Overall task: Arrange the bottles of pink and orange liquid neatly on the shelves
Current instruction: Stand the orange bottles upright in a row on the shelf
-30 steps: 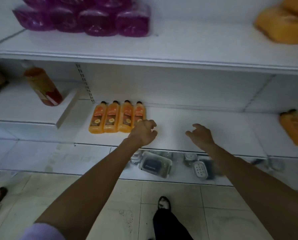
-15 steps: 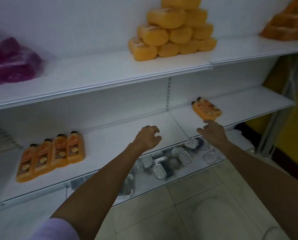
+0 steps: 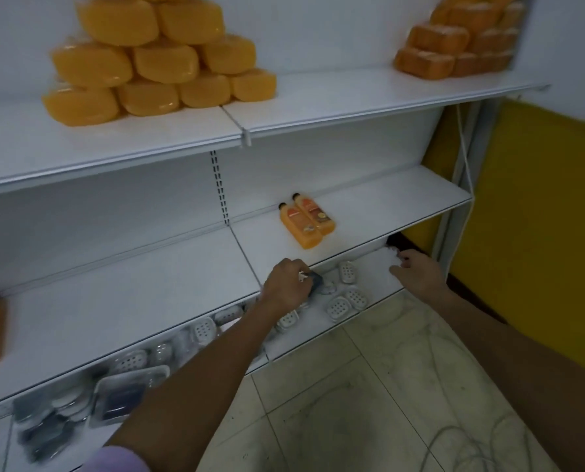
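two black-capped plastic bottles of orange liquid sit side by side, touching, on the white middle shelf, at 12 o'clock from the left hand. both it and the right hand hang loosely curled, empty.

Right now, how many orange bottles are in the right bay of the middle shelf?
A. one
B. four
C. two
C: two bottles sit side by side on that shelf, beyond the left hand and right hand, and neither hand touches them.
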`<state>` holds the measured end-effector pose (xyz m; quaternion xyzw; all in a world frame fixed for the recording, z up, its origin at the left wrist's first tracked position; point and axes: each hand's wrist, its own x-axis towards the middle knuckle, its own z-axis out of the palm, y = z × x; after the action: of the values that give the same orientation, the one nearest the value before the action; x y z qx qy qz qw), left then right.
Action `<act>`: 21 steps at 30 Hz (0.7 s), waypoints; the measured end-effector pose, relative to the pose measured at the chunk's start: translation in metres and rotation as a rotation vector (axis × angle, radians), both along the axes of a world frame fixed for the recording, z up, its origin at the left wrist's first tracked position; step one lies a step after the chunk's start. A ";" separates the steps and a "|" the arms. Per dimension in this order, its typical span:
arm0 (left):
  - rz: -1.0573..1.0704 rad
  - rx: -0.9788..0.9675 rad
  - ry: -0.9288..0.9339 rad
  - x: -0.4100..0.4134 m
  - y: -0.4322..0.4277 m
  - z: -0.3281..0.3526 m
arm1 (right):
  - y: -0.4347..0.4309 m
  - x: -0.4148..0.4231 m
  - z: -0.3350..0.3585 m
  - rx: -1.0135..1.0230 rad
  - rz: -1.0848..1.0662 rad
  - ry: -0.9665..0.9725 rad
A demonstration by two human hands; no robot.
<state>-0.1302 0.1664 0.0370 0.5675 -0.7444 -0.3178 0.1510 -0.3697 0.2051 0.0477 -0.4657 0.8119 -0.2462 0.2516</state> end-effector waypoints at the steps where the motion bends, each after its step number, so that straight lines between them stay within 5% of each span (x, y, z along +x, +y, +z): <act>1: 0.024 0.032 -0.047 -0.005 -0.007 -0.003 | -0.005 -0.007 -0.003 0.004 -0.004 -0.004; 6: 0.124 0.221 -0.226 -0.021 -0.050 -0.027 | -0.047 -0.033 -0.009 0.011 0.043 -0.009; 16: 0.369 0.328 -0.110 -0.068 -0.181 -0.070 | -0.205 -0.081 -0.042 0.079 0.198 -0.049; 21: 0.362 0.189 -0.184 -0.106 -0.206 -0.094 | -0.267 -0.110 -0.056 0.152 0.271 -0.029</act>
<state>-0.2364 -0.0398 -0.0571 0.7300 -0.6079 -0.3010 0.0833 -0.4798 -0.0623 -0.0082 -0.5471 0.7542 -0.1545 0.3287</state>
